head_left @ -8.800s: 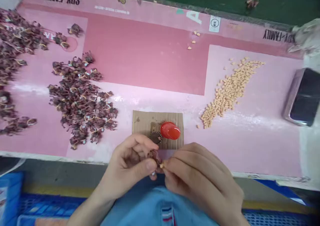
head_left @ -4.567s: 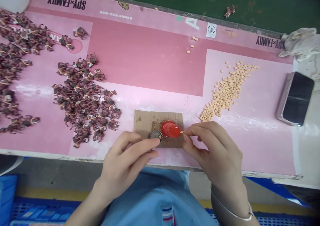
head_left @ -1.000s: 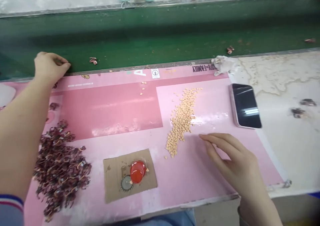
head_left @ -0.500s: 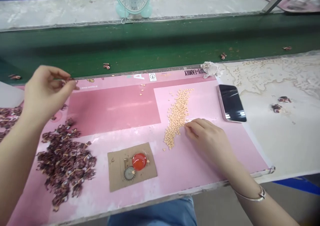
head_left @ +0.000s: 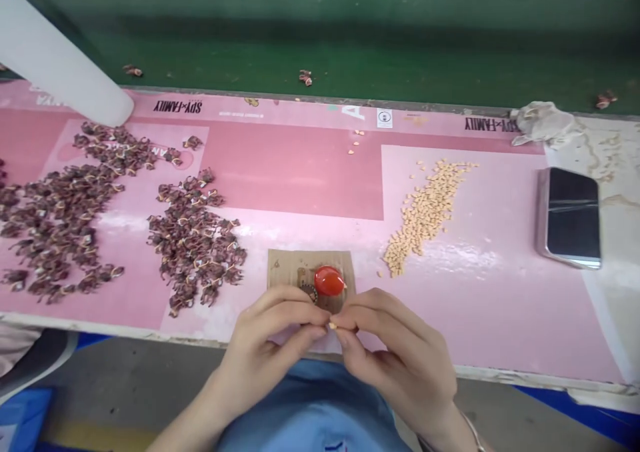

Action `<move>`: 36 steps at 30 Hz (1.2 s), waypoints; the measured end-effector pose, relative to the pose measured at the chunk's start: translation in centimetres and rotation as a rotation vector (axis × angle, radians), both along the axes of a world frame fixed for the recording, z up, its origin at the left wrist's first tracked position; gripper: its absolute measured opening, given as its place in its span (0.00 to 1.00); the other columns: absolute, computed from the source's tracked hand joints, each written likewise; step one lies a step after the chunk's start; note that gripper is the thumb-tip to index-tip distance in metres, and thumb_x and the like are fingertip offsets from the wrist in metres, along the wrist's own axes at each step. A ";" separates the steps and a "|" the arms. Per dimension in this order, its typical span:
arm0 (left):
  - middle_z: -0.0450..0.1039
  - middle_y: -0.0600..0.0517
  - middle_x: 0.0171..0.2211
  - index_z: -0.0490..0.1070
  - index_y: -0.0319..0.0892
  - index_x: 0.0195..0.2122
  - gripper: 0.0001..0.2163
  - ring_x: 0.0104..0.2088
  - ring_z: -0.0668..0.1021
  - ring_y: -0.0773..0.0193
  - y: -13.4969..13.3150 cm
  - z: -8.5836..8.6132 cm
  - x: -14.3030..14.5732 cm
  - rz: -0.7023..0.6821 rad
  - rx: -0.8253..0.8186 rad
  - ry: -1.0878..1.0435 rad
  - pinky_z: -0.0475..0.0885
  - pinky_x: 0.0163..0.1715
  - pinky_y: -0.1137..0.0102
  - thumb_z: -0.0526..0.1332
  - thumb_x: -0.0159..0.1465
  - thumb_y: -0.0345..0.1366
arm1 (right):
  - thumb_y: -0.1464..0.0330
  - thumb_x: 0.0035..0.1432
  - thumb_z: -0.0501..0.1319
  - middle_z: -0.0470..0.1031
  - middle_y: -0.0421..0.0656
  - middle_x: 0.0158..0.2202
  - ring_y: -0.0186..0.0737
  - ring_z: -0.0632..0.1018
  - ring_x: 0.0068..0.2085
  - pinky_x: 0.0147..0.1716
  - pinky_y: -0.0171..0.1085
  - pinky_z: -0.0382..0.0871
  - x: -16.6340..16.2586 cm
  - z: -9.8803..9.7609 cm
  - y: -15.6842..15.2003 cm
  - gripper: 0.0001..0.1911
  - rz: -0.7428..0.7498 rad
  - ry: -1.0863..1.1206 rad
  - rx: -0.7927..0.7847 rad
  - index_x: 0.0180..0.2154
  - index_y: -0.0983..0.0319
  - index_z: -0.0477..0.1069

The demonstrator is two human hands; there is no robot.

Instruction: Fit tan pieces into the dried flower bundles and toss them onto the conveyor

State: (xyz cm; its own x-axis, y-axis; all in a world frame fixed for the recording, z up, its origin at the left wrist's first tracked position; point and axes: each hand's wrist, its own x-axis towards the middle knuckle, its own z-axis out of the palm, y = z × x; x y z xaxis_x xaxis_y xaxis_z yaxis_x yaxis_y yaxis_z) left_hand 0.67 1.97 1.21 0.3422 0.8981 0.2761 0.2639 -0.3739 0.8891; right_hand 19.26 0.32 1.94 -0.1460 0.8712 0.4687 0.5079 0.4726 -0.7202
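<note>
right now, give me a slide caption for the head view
Right hand pinches a beige piece beside the left hand, near the cardboard sheet.

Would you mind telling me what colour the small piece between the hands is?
The small piece is pale yellowish tan, seen best in the head view.

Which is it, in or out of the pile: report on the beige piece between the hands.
Out: the beige piece is at the fingertips of the right hand, apart from the beige pile.

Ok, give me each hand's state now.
Right hand: closed, holding a small tan piece.
Left hand: curled beside that piece; whether it holds anything cannot be told.
</note>
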 end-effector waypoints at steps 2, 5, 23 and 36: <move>0.79 0.52 0.33 0.77 0.42 0.37 0.05 0.33 0.82 0.70 -0.6 -0.2 0.3 0.044 -0.033 -0.054 0.79 0.35 0.82 0.65 0.72 0.31 | 0.77 0.67 0.60 0.80 0.40 0.31 0.32 0.81 0.30 0.32 0.29 0.79 -0.6 -0.3 -0.3 0.07 -0.015 -0.016 0.017 0.39 0.60 0.74; 0.80 0.51 0.32 0.78 0.42 0.35 0.06 0.30 0.81 0.68 -1.0 -0.1 0.4 0.095 -0.051 -0.050 0.77 0.29 0.80 0.65 0.71 0.29 | 0.80 0.66 0.61 0.80 0.40 0.31 0.31 0.81 0.30 0.34 0.28 0.80 -0.8 -0.6 -0.6 0.08 -0.039 -0.049 0.044 0.40 0.62 0.74; 0.73 0.55 0.28 0.69 0.42 0.33 0.10 0.24 0.73 0.72 -1.4 0.2 0.6 0.167 0.052 0.056 0.68 0.21 0.81 0.58 0.64 0.19 | 0.79 0.64 0.62 0.82 0.40 0.33 0.33 0.82 0.31 0.32 0.30 0.81 -1.7 -1.0 -1.6 0.09 -0.072 0.013 -0.010 0.41 0.60 0.75; 0.75 0.56 0.29 0.71 0.43 0.37 0.09 0.28 0.77 0.71 -1.4 -0.2 0.5 0.158 0.014 0.049 0.73 0.29 0.80 0.61 0.67 0.21 | 0.80 0.66 0.60 0.82 0.42 0.34 0.31 0.83 0.33 0.37 0.28 0.81 -1.7 -1.3 -1.4 0.09 -0.091 -0.045 0.026 0.42 0.61 0.74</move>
